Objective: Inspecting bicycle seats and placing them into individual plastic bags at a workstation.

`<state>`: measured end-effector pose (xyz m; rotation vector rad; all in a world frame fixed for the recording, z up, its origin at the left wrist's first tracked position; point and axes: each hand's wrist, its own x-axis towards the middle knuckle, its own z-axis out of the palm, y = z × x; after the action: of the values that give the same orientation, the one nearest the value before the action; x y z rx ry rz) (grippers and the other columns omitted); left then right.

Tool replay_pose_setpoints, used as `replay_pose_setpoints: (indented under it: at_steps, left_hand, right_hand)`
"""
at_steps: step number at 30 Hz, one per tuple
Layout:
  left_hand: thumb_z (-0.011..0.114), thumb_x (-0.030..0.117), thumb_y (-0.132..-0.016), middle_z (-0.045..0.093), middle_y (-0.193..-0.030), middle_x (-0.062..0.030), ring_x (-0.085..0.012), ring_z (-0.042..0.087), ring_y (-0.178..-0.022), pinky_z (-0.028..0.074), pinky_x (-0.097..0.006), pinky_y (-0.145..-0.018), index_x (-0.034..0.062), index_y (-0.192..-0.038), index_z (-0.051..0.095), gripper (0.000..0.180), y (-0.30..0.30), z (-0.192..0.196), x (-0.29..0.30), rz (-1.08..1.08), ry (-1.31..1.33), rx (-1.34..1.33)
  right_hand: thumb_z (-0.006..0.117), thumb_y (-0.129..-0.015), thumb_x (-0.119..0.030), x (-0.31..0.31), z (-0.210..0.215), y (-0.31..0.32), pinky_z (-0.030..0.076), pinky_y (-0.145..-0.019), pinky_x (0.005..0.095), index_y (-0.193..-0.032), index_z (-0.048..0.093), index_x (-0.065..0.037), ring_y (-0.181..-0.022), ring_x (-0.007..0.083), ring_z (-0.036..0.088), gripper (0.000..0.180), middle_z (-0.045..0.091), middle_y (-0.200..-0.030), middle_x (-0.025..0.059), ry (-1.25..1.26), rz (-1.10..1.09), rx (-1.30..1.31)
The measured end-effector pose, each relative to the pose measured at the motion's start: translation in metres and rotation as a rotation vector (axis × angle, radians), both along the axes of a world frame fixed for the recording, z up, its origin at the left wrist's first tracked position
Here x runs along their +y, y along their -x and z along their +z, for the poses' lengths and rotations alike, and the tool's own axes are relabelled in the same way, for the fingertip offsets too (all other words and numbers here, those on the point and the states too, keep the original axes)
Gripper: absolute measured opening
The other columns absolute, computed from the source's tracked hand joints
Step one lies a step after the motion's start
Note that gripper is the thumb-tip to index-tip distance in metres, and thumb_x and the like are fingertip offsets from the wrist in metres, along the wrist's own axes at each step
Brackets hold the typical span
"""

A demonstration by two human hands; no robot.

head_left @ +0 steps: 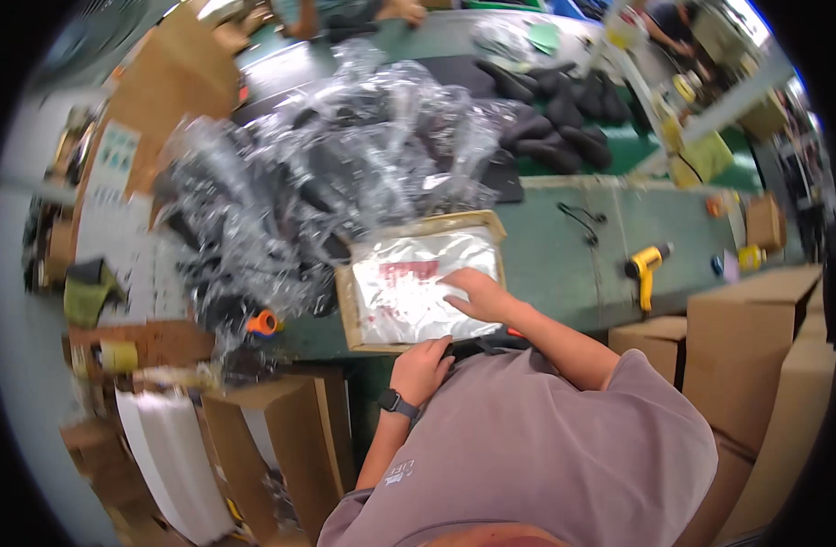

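Observation:
A shallow cardboard box (347, 310) sits at the near edge of the green table. In it lies a stack of shiny clear plastic bags (404, 264) with red print. My right hand (477, 294) is over the bags' right part, thumb and fingers apart, with nothing seen between them. At the box's near edge is my left hand (420, 369), a watch (395, 402) on its wrist. Its fingers are curled beside a small dark thing, partly hidden, that I cannot make out. Left of and behind the box spreads a heap of dark pieces in clear plastic wrap (345, 164).
A yellow heat gun (648, 272) and a black cable (582, 221) lie to the right on the table. Dark padded pieces (554, 128) are piled farther back. An orange tape roll (264, 323) is left. Cardboard boxes (741, 346) stand right; co-workers' hands (404, 11) show across the table.

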<state>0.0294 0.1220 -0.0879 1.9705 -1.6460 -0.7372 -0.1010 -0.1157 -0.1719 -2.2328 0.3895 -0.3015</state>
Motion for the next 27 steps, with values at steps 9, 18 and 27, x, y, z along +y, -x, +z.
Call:
replay_pose_setpoints:
  at_steps: [9,18,27]
  left_hand:
    - [0.08,0.029,-0.099,0.075,-0.131,-0.0247,-0.0446,0.072,-0.117,0.059,-0.052,-0.1,0.0036,-0.152,0.062,0.061,0.093,-0.052,-0.161,-0.29,-0.352,-0.127]
    - [0.08,0.027,-0.099,0.075,-0.125,-0.0249,-0.0457,0.072,-0.113,0.059,-0.054,-0.097,0.0031,-0.153,0.06,0.062,0.2,-0.053,-0.235,-0.128,-0.387,0.028]
    - [0.075,0.031,-0.108,0.077,-0.135,-0.0212,-0.0389,0.074,-0.123,0.06,-0.05,-0.104,0.0022,-0.154,0.06,0.057,0.211,-0.084,-0.283,0.149,-0.481,0.32]
  right_hand:
    - [0.085,-0.093,-0.035,-0.178,-0.184,0.272,0.063,-0.096,0.0475,-0.138,0.076,0.0,-0.107,0.0371,0.08,0.058,0.083,-0.116,0.0216,-0.391,-0.859,0.392]
    - [0.088,-0.099,-0.039,-0.428,-0.216,0.125,0.047,-0.126,0.0586,-0.172,0.032,-0.002,-0.16,0.0457,0.044,0.1,0.045,-0.172,0.0291,-1.91,-1.001,-0.484]
    - [0.088,-0.099,-0.035,-0.469,-0.228,0.084,0.064,-0.094,0.0524,-0.134,0.066,-0.007,-0.117,0.033,0.071,0.05,0.07,-0.132,0.0133,-1.793,-1.293,-0.631]
